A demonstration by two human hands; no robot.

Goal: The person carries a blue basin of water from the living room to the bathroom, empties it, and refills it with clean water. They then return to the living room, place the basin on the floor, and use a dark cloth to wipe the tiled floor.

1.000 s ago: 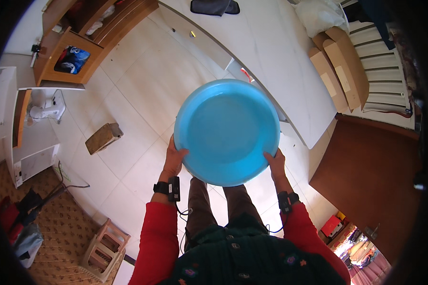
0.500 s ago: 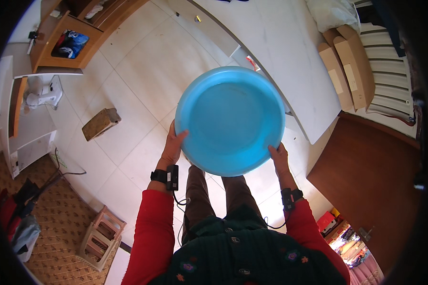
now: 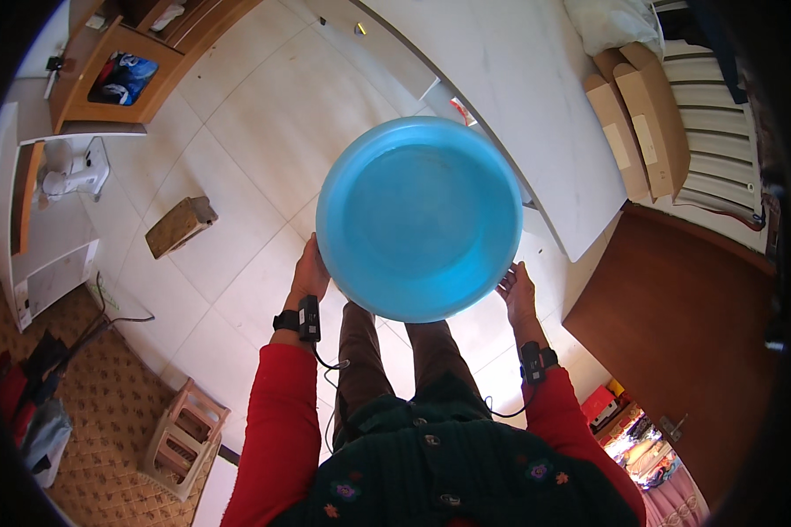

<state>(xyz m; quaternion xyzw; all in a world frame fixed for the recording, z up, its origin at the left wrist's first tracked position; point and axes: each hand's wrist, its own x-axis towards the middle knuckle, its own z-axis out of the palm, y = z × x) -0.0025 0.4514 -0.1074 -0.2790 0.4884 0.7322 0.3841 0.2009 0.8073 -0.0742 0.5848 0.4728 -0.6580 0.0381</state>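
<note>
A round light-blue basin (image 3: 417, 206) is held in front of my body, its inside facing up toward me; nothing shows in it. My left hand (image 3: 309, 270) grips its left lower edge, with the fingers mostly hidden beneath the wall. At the right lower edge, my right hand (image 3: 520, 294) holds it with curled fingers tucked at the underside of the rim. Neither thumb lies over the rim. Each wrist carries a black strapped device, with cables trailing toward my waist.
A pale table (image 3: 536, 132) curves along the right, with cardboard boxes (image 3: 646, 132) beside a radiator (image 3: 716, 132). A brown door (image 3: 668, 342) stands at the right. On the tiled floor lies a worn brown block (image 3: 180, 227); a plastic stool (image 3: 185, 439) is lower left.
The basin has shifted slightly left and up in view. Both thumbs, formerly over the rim, have moved off to the outside while the hands keep holding it.
</note>
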